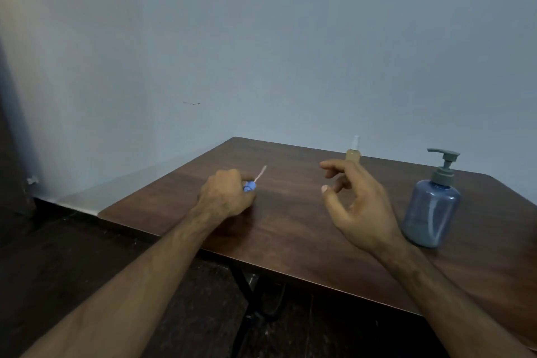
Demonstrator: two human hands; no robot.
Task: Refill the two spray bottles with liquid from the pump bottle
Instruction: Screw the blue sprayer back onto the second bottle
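On the table, pump bottle: the blue translucent pump bottle (433,209) stands upright near the right edge of the brown wooden table (290,229), its grey pump head on top and a dip tube showing through the wall; liquid fills only its lower part.

Spray bottle with liquid: a small clear spray bottle (353,152) holding yellowish liquid stands upright near the far edge, its white spray top on; its lower part is hidden behind the right hand's fingers.

Sprayer head: a blue spray top with a thin pale dip tube (259,175) pointing away and up sticks out of the left fist; whether a bottle body is inside the fist, I cannot tell.

Left hand: the left hand (225,197) rests on the table left of centre, knuckles up, fingers curled tightly round the blue sprayer head.

Right hand: the right hand (359,203) hovers above the table between the sprayer head and the pump bottle, palm turned inward, fingers loosely bent and spread, thumb apart from them, holding nothing.

Spacing: the pump bottle stands just beside the right wrist; the two hands are well apart.

Surroundings: a plain pale blue wall (261,52) rises behind the table; dark flooring (72,256) and a black table leg show below.
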